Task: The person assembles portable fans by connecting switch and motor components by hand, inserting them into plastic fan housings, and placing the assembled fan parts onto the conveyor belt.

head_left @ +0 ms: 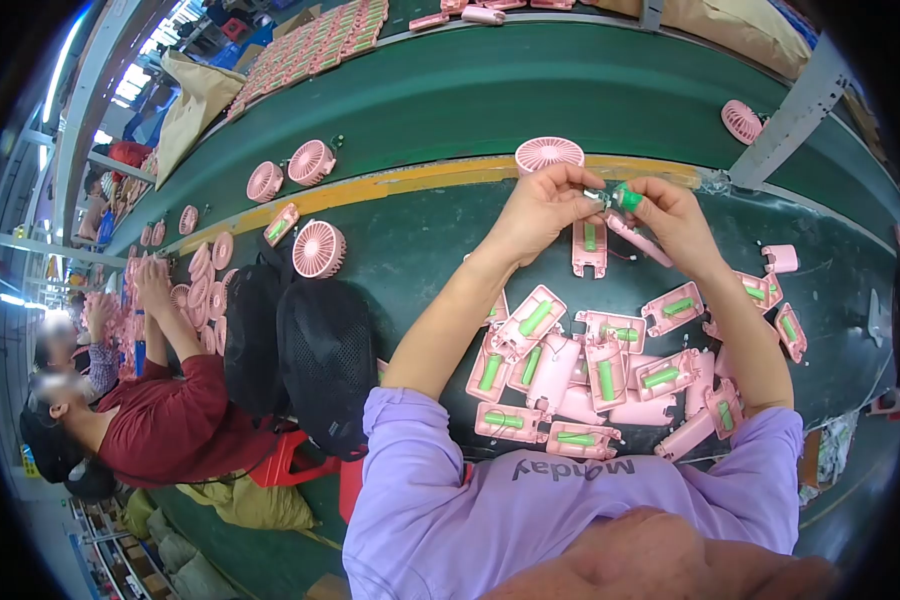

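Note:
Raised over the bench, my left hand (545,212) pinches a small circuit board with a white connector (596,196). Close beside it, my right hand (673,218) grips a small green piece (626,197) between thumb and fingers; its exact kind I cannot tell. The two parts meet between my fingertips. Below them a pink handle shell (638,241) slants under my right hand, and another pink shell with a green battery (589,245) lies on the bench. A round pink fan head (550,153) stands just beyond my left hand.
Many pink handle shells with green batteries (606,379) are heaped between my forearms. Black bags (320,360) stand at my left, near a co-worker in a red shirt (180,410). A green conveyor (450,95) with fan heads runs beyond the yellow edge (390,182). A metal post (795,115) rises at right.

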Tool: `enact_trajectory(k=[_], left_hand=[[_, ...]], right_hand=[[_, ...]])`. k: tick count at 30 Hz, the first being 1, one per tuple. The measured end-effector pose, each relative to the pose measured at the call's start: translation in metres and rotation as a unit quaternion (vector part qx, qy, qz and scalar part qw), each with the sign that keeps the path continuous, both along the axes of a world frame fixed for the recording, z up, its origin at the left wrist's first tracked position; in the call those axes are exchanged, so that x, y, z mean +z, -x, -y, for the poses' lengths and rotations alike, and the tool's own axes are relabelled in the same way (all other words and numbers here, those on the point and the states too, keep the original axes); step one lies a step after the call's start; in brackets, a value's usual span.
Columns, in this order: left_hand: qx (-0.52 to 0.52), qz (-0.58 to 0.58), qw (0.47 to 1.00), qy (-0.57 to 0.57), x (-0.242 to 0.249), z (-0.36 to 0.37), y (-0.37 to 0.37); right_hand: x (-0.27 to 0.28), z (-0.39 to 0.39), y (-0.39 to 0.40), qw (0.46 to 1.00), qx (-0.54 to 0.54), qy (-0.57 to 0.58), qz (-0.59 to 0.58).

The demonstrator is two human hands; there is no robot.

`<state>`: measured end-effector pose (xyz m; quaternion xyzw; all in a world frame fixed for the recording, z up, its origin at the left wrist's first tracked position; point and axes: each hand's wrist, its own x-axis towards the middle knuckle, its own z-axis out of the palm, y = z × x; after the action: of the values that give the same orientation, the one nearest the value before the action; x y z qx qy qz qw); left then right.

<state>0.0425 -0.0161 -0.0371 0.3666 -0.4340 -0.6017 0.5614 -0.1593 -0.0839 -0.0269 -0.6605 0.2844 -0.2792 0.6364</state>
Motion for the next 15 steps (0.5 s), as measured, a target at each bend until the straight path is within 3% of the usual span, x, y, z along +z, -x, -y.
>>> enact_trajectory(k=[9,15], left_hand=[[-0.008,-0.038,0.999,0.023,0.004,-0.004,0.009],[-0.017,-0.049,0.997,0.052,0.001,-0.003,0.01]], right_hand=[[0.009,-0.012,-0.004,0.998,-0.001,0.057,-0.002],[0.01,-0.011,-0.002,1.0,-0.013,-0.004,0.001]])
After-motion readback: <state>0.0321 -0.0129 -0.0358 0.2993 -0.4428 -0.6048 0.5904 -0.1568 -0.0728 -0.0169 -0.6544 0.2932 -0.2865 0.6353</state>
